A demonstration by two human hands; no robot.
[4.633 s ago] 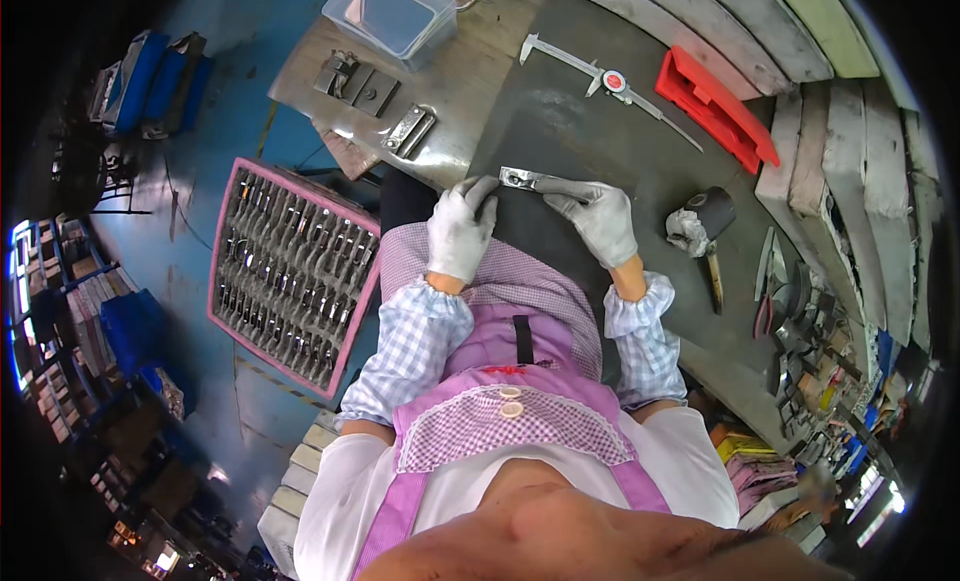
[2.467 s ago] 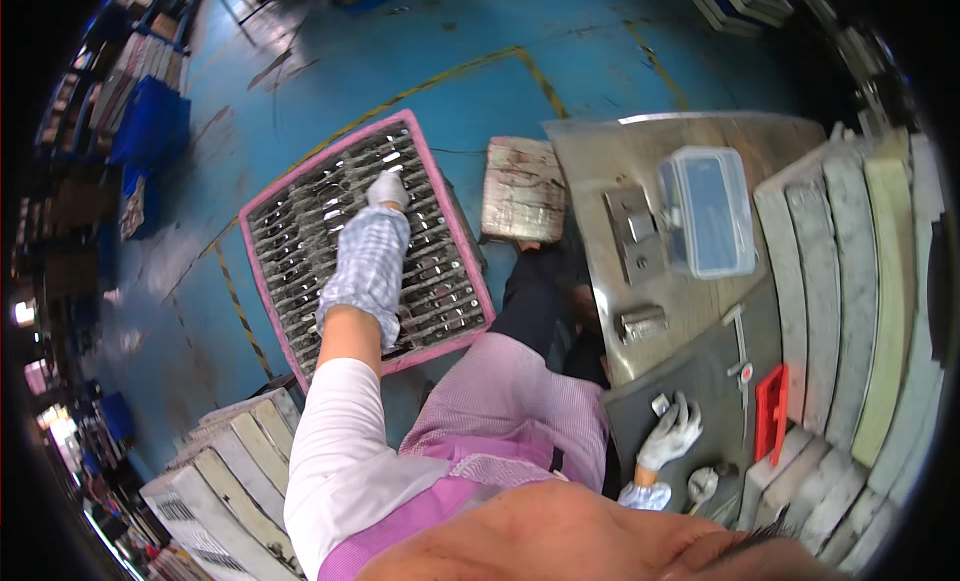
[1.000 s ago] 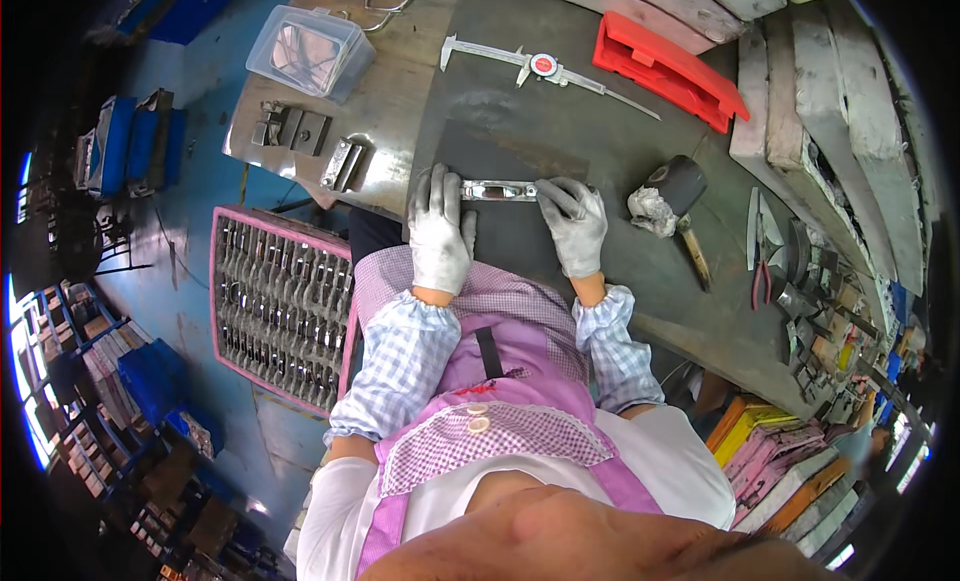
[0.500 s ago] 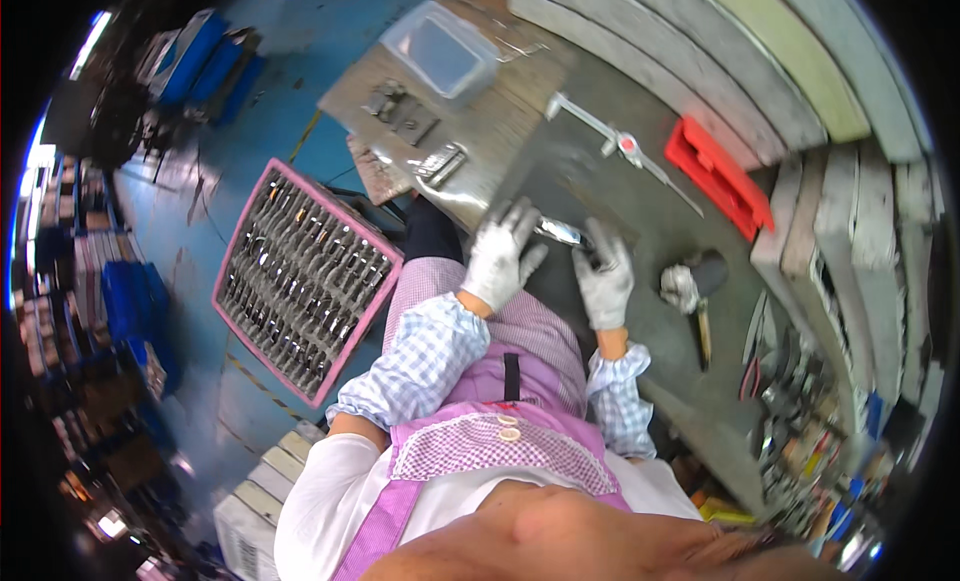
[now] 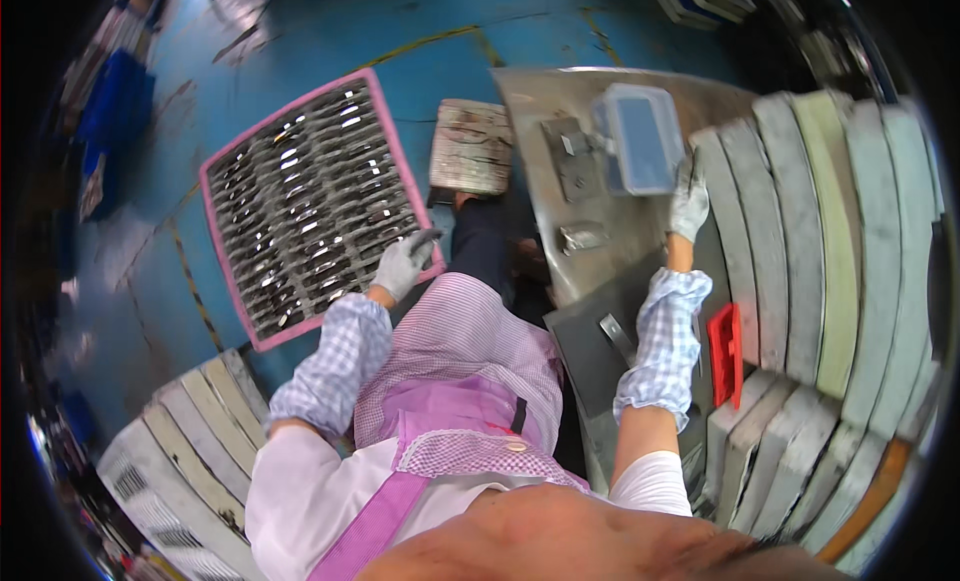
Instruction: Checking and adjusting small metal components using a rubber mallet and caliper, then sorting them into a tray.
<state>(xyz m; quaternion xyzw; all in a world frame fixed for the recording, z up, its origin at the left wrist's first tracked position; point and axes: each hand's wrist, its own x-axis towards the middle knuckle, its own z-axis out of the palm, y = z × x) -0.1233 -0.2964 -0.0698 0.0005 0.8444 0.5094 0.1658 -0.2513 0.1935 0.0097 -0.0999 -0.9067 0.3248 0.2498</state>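
My left hand (image 5: 402, 265), in a pale glove, is at the lower right corner of a pink-rimmed tray (image 5: 386, 131). Its fingers are bent around a small dark thing at their tips, too blurred to name. Rows of shiny dark metal parts (image 5: 300, 196) fill the tray. My gloved right hand (image 5: 689, 206) reaches forward, its fingers stretched out along the right side of a clear plastic box (image 5: 640, 141). Just left of my right forearm, a shiny flat metal piece (image 5: 617, 333) lies on the dark work surface.
A dark metal plate (image 5: 572, 161) and a small shiny metal block (image 5: 583, 239) lie left of the box on the metal tabletop (image 5: 540, 106). A red holder (image 5: 724, 356) stands right of my forearm. Grey padded slabs (image 5: 765, 241) line the right side; more slabs (image 5: 190, 451) stand lower left.
My view has swung left. My hands have parted: the left has moved out to the tray, the right forward to the box. The shiny metal piece between them is out of both hands.
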